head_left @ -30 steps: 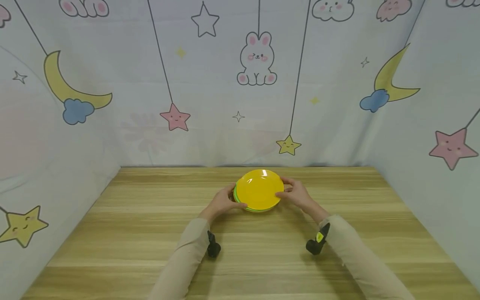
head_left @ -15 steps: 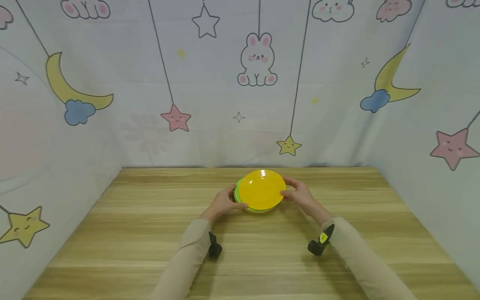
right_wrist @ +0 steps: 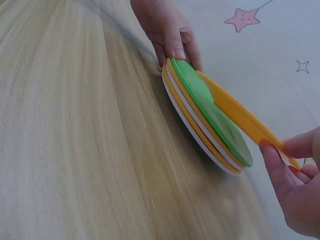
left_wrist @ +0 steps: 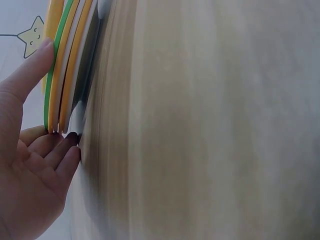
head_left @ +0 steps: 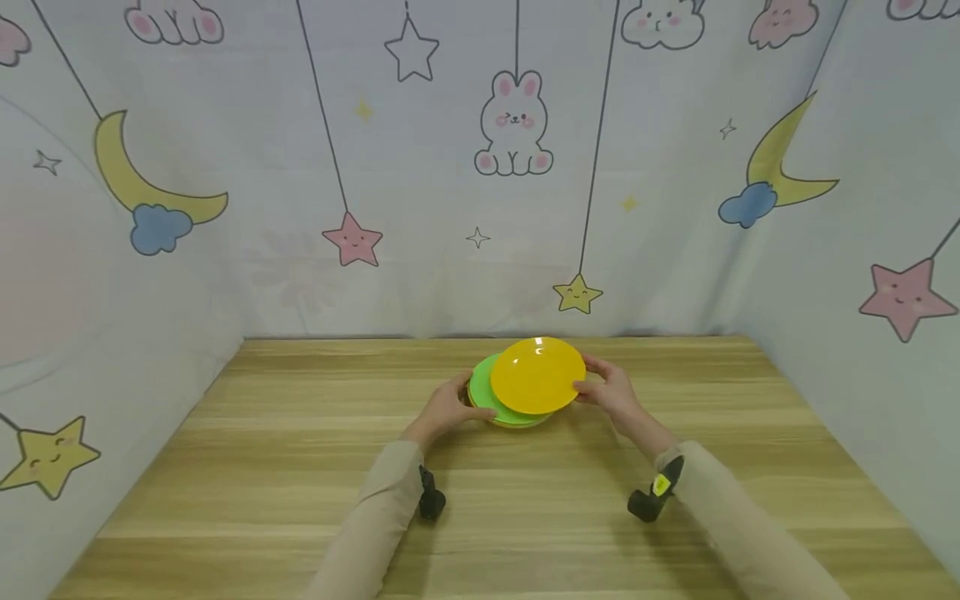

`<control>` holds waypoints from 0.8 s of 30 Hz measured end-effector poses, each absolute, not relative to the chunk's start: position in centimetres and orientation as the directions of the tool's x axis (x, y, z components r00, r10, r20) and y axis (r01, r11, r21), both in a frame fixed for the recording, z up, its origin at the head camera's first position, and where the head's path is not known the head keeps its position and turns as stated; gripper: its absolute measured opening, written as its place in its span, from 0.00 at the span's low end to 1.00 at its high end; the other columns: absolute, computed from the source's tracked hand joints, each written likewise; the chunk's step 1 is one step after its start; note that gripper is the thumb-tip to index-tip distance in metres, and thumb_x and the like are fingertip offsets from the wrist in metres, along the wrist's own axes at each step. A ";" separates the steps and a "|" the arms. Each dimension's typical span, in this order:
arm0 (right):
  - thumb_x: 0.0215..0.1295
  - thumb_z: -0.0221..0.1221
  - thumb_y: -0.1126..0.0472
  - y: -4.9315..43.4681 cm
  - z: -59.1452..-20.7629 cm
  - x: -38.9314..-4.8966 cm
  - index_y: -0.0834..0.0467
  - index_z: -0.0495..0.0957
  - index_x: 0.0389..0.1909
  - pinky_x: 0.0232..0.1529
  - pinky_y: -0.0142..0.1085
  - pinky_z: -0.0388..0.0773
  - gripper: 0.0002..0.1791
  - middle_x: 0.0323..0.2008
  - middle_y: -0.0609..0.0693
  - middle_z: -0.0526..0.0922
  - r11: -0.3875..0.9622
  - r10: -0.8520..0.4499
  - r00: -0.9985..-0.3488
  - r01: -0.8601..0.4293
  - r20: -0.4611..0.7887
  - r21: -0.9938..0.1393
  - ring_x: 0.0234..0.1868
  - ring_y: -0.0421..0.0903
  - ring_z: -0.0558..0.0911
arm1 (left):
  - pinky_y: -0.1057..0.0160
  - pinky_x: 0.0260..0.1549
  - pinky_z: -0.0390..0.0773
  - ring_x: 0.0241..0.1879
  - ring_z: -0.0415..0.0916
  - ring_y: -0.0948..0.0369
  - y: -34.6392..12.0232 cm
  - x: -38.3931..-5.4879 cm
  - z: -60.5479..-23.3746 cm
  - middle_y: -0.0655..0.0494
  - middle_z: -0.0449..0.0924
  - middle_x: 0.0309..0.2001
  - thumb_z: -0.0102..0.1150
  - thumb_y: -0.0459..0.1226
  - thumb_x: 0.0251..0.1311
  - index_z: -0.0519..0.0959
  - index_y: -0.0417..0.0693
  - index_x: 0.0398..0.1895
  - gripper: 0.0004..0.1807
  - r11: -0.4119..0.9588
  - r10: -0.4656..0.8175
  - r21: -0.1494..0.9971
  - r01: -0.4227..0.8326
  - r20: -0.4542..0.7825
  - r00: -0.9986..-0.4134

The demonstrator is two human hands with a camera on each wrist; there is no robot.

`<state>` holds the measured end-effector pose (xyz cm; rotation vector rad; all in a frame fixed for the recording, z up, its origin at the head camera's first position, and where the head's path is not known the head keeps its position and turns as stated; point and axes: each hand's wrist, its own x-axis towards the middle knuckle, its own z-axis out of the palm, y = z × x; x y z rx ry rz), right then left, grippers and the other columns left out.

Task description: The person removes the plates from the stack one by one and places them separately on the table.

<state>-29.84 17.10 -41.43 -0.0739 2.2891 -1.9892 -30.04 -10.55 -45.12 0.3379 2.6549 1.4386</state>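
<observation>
My right hand pinches the right rim of a yellow-orange plate, thumb on one face and fingers on the other. This plate is lifted at an angle over a green plate, overlapping its right part. The green plate tops a stack of several plates whose rims alternate orange and white in the right wrist view. My left hand holds the stack's left edge, its thumb on the green plate and its fingers at the lower rim. The stack is tilted, and its underside is mostly hidden.
A wood-grain table lies under both arms. Behind it hangs a white cloth backdrop printed with stars, moons and a rabbit. Similar cloth closes both sides. Each wrist wears a small black camera.
My right hand has drawn the yellow-orange plate to the right, off the stack's middle. More of the green plate now shows. The left hand has stayed nearly still on the stack.
</observation>
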 end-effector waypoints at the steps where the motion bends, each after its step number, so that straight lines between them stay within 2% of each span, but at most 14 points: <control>1: 0.59 0.53 0.75 17.2 -41.3 -29.8 0.70 0.54 0.65 0.40 0.34 0.80 0.32 0.63 0.67 0.57 0.138 -0.096 -0.994 0.041 -0.054 -0.990 0.28 0.36 0.79 | 0.51 0.62 0.59 0.63 0.58 0.50 -10.5 -30.0 -45.1 0.44 0.62 0.64 0.71 0.47 0.41 0.59 0.39 0.65 0.48 0.530 0.244 0.835 0.149 0.018 -0.970; 8: 0.60 0.52 0.74 18.0 -40.9 -29.2 0.70 0.53 0.65 0.38 0.31 0.80 0.32 0.64 0.66 0.57 0.117 -0.056 -0.996 0.056 -0.063 -0.992 0.28 0.34 0.79 | 0.53 0.63 0.58 0.64 0.57 0.50 -10.4 -30.0 -45.1 0.45 0.60 0.65 0.71 0.47 0.42 0.57 0.39 0.66 0.49 0.522 0.236 0.843 0.128 0.002 -0.972; 15: 0.60 0.52 0.73 18.9 -40.7 -28.5 0.67 0.53 0.66 0.41 0.33 0.79 0.33 0.64 0.65 0.58 0.093 0.022 -0.996 0.084 -0.083 -0.992 0.27 0.32 0.79 | 0.54 0.63 0.58 0.65 0.55 0.50 -10.4 -30.0 -45.1 0.44 0.59 0.65 0.71 0.47 0.42 0.56 0.38 0.67 0.50 0.528 0.225 0.842 0.114 -0.010 -0.974; 24: 0.60 0.51 0.75 20.2 -40.8 -28.3 0.69 0.50 0.67 0.35 0.27 0.80 0.34 0.64 0.67 0.56 0.027 0.086 -0.994 0.067 -0.065 -0.997 0.25 0.31 0.77 | 0.54 0.63 0.59 0.64 0.56 0.50 -10.3 -29.8 -45.0 0.44 0.59 0.65 0.72 0.45 0.41 0.56 0.38 0.66 0.50 0.509 0.222 0.853 0.112 -0.004 -0.975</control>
